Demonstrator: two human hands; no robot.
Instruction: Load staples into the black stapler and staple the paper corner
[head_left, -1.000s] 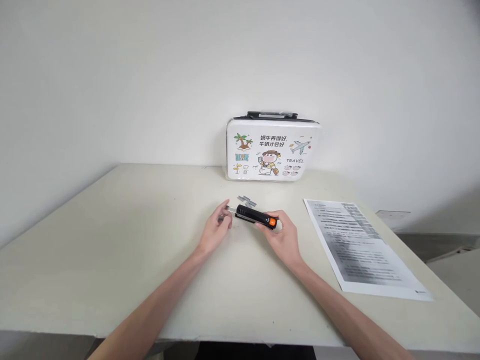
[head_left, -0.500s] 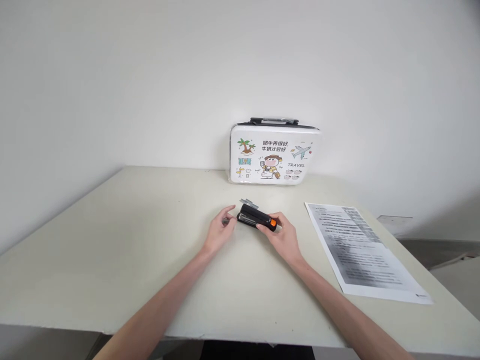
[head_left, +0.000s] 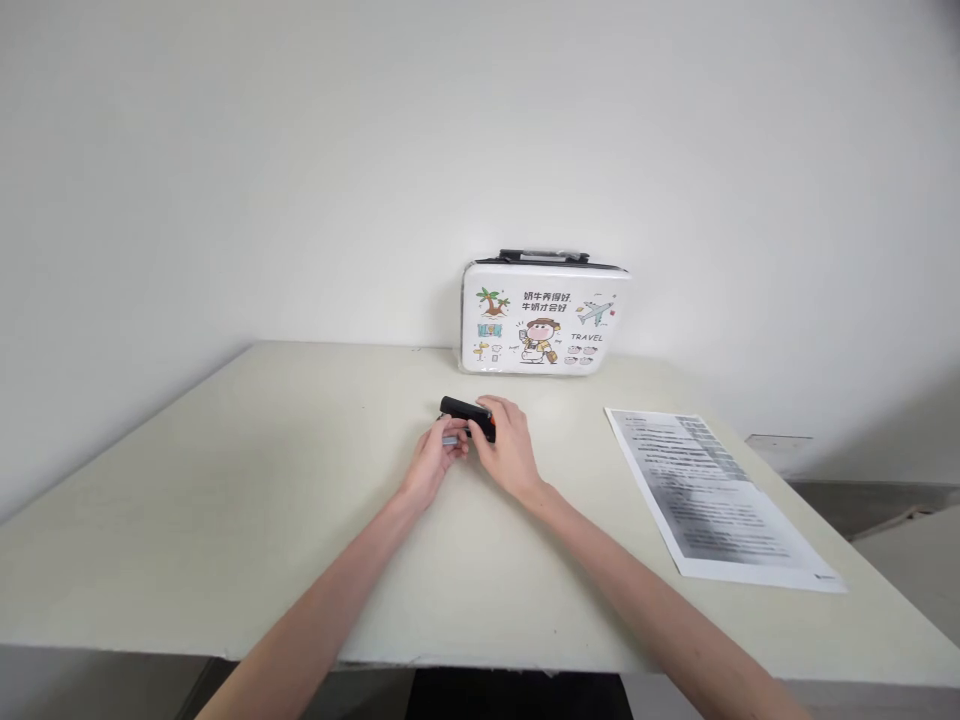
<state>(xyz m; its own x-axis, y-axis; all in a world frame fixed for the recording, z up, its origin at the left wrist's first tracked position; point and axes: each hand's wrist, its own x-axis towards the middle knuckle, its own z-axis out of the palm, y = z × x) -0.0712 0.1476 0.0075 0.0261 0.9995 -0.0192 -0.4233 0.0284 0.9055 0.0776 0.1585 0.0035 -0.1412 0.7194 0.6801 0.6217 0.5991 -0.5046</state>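
Note:
A black stapler point(head_left: 466, 409) with an orange patch near its right end is held just above the table, in front of the case. My right hand point(head_left: 511, 450) is closed around its right end, with the thumb on the near side and the fingers over the far side. My left hand point(head_left: 429, 465) is at its left end, fingers pinched together around a small grey metal piece point(head_left: 452, 440) below the black body. Whether that piece is part of the stapler or loose, I cannot tell. My fingers hide much of the stapler's underside.
A white carry case point(head_left: 544, 320) with cartoon prints and a dark handle stands against the wall at the back of the pale table point(head_left: 225, 500). A printed sheet of paper point(head_left: 720, 495) lies flat on the right. The table's front edge runs close below my forearms.
The stapler has moved left and been turned over in my hands. My right hand has shifted left with it; my left fingers have closed in on the grey piece.

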